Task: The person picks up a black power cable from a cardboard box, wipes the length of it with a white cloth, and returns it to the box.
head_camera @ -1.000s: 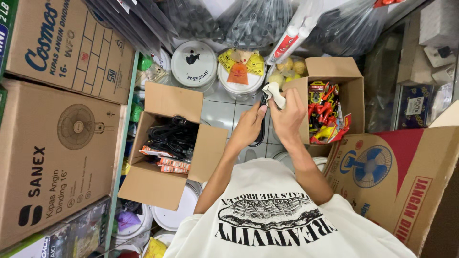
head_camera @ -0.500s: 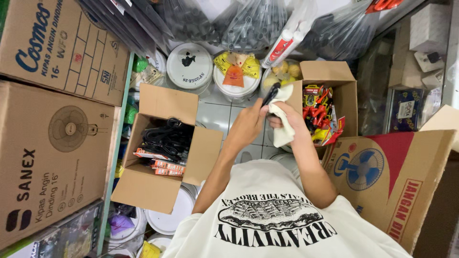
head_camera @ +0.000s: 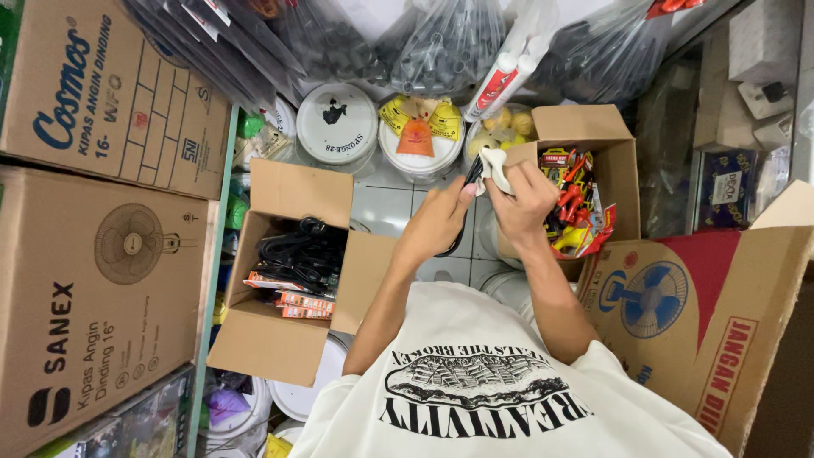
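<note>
Both hands meet above the gap between two open cartons. Left hand [head_camera: 438,222] is closed around a thin black cable [head_camera: 462,222], which curves down below its fingers and also shows above them. Right hand [head_camera: 523,203] is clamped on a crumpled white cloth [head_camera: 494,169], and this cloth is pressed against the upper end of the cable (the part under the cloth is hidden, so I cannot tell how it looks). The two hands are almost touching each other at the fingertips.

Just beside the left hand stands an open cardboard box [head_camera: 254,339] with coiled black cords [head_camera: 298,253] and some flat orange packets [head_camera: 292,298] inside. On the right side, another open box [head_camera: 583,125] holds small red and yellow packaged items [head_camera: 574,199]; the right wrist crosses in front of its edge. Beyond the hands stand round white buckets [head_camera: 337,124] with lids, one carrying yellow and orange pouches [head_camera: 415,129], and behind them lie clear plastic bags [head_camera: 441,47] of dark parts. Big fan cartons [head_camera: 93,280] are stacked along the left, and one more fan carton [head_camera: 704,314] leans at the right.
</note>
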